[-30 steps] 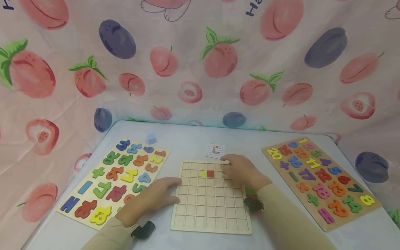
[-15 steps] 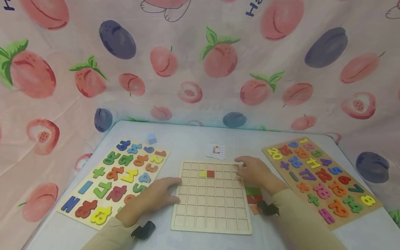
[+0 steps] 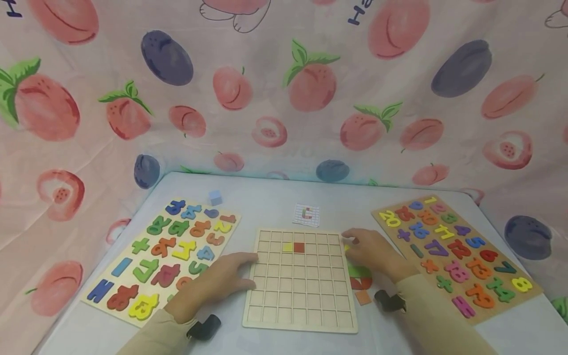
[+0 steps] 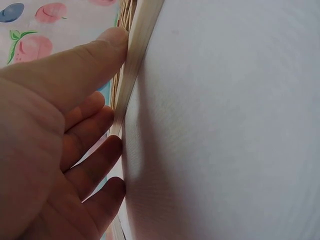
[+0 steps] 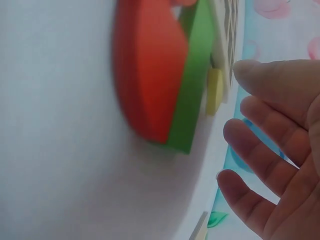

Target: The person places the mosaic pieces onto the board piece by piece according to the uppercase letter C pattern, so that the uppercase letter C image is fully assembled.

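Observation:
A wooden grid board (image 3: 301,296) lies in the middle of the head view. A yellow piece (image 3: 288,247) and a red square (image 3: 299,247) sit side by side in its second row. My left hand (image 3: 226,273) touches the board's left edge with thumb and fingertips, fingers loosely spread. Beyond the right edge my right hand (image 3: 370,251) hovers with relaxed fingers, holding nothing visible. Close to its fingertips is a small yellow block (image 5: 214,92). In the right wrist view a green piece (image 5: 192,90) and a red piece (image 5: 150,75) lie nearby.
An orange square (image 3: 363,297) lies right of the board. A small pattern card (image 3: 306,215) is behind it. Number boards flank it: a left one (image 3: 128,261) and a right one (image 3: 426,246). A pale blue cube (image 3: 215,197) stands at the back left.
My right hand has moved right, off the board's upper right cells to beside its edge. The green, red and orange pieces came into view. My left hand stays put.

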{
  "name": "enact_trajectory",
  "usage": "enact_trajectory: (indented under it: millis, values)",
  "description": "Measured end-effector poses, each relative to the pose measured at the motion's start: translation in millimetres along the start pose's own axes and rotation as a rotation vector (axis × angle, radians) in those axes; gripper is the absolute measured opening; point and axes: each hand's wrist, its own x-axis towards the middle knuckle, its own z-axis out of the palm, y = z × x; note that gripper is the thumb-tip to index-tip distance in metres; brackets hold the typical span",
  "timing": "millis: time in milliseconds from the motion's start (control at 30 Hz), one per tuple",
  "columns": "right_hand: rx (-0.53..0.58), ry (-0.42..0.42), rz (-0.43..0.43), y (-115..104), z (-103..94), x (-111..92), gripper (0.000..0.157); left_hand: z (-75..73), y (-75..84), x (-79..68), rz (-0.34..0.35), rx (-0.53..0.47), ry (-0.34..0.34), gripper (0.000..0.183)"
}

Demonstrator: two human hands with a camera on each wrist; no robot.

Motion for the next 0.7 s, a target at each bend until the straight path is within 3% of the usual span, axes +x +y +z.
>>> enact_trajectory:
  millis: [700]
  values:
    - [-0.021, -0.044, -0.017, 7.2, 4.4, -0.4, 0.038, -0.7, 1.5, -0.6, -0.013, -0.002, -0.005, 0.058]
